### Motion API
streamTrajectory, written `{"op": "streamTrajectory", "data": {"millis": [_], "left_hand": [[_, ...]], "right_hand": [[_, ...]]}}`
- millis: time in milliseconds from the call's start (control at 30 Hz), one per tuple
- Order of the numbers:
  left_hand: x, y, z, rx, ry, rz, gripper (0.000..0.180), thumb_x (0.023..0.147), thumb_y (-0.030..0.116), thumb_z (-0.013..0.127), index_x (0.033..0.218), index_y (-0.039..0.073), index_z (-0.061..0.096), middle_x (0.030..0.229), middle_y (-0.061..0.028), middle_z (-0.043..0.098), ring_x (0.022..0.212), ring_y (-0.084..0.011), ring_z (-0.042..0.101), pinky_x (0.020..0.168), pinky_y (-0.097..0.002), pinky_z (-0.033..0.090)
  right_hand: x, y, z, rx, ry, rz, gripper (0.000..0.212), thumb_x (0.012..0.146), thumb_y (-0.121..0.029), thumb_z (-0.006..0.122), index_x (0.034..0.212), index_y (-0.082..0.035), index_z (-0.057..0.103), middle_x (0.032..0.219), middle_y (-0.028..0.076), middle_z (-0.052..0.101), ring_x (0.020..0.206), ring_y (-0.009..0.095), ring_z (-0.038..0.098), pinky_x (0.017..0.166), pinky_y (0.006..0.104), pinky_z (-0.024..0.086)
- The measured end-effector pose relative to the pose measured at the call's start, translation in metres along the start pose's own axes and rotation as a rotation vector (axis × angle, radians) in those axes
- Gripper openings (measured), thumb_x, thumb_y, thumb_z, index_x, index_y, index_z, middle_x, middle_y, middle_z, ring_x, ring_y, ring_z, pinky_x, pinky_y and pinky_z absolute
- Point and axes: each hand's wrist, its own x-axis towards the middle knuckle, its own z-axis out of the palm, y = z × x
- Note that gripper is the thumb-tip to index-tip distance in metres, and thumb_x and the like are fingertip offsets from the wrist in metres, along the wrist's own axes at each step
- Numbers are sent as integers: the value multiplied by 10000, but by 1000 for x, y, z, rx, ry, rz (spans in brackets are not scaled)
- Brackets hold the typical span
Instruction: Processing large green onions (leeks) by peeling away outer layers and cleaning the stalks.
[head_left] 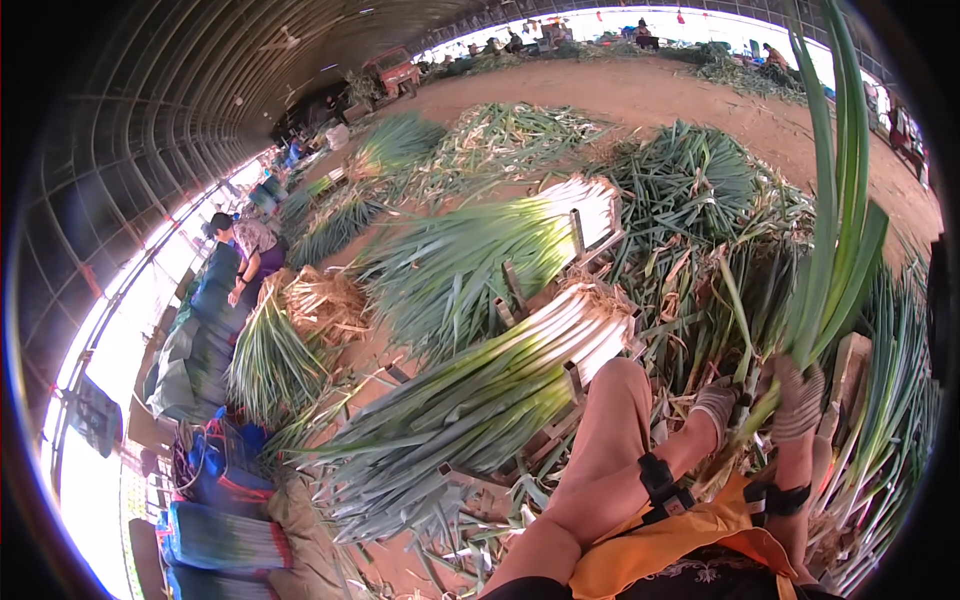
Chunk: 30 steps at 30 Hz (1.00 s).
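My right hand [797,400], in a striped glove, is closed round a leek [838,215]. Its long green leaves rise well above the hand, and its pale stalk slants down to the left between my hands. My left hand [715,405], gloved too, is closed beside that stalk, with a narrow leek leaf [735,300] standing up from its fingertips. To the left of my knee, trimmed leeks [490,375] with white stalks lie in a wooden rack [573,382]. A second stack of leeks [500,240] lies just beyond.
Untrimmed leeks [885,400] lie at my right by a wooden post [848,385]. A heap of cut leaves [690,190] spreads ahead. At left, a person [250,250] bends near a bundle of leeks [275,355]. Blue-wrapped bundles [225,540] stand at lower left. A red vehicle [392,72] stands far off.
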Motion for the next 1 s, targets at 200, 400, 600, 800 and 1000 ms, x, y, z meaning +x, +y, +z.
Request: {"op": "streamTrajectory", "data": {"millis": [200, 400, 600, 800, 1000], "left_hand": [[-33, 13, 12, 1584, -320, -437, 273, 822, 341, 493, 900, 119, 634, 913, -116, 622, 878, -288, 584, 808, -380, 443], [-5, 128, 77, 1195, -361, -208, 475, 870, 296, 498, 1261, 46, 397, 1026, -151, 611, 911, -292, 583, 774, -354, 469], [6, 120, 139, 110, -425, 25, 386, 888, 167, 510, 1223, 0, 417, 964, -42, 572, 836, -131, 534, 721, -229, 440], [-20, 178, 162, 277, -143, -273, 247, 896, 228, 510, 1058, 42, 494, 839, -28, 565, 692, -105, 547, 599, -233, 475], [13, 146, 153, 365, 24, -26, 289, 913, 270, 475, 919, -6, 561, 664, -29, 543, 566, -106, 430, 532, -250, 407]], "right_hand": [[74, -82, -62, 92, 171, -171, 302, 775, -341, 648, 866, -67, 562, 615, 9, 523, 434, 91, 470, 367, 204, 366], [97, -96, -60, 67, 308, -136, 295, 771, -309, 667, 873, -52, 562, 617, 29, 545, 416, 103, 471, 367, 215, 366], [54, -54, -22, 71, -41, -269, 433, 723, -317, 723, 973, -7, 553, 728, 81, 592, 562, 160, 580, 482, 285, 495], [74, -40, -35, 256, -207, -82, 593, 685, -397, 737, 1045, 30, 537, 833, 83, 615, 685, 165, 605, 592, 277, 513], [44, -54, -29, -392, -206, -67, 434, 802, -348, 628, 1052, -10, 523, 902, 30, 563, 782, 110, 518, 702, 248, 430]]}}
